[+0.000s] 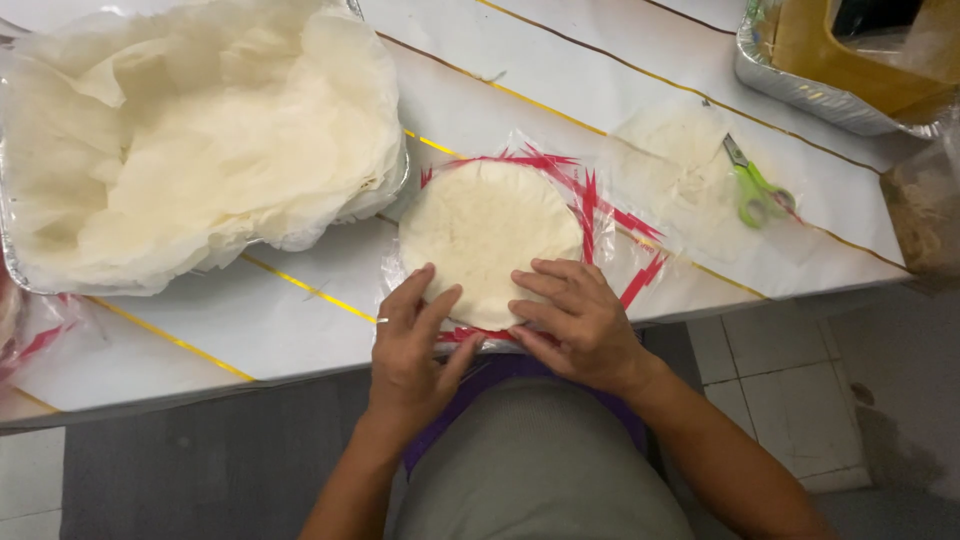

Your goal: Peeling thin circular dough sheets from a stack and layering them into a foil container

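Bare table (pixel 290 300) left of the wrappers — foil tray (pixel 12 240) beyond, green scissors (pixel 757 192) to the right.

Bare forearms; ring (pixel 382 320); purple top; grey apron.

Both hands lie flat, palms down, fingers spread forward: left hand (pixel 412 345) beside right hand (pixel 575 320), forearms angled inward.
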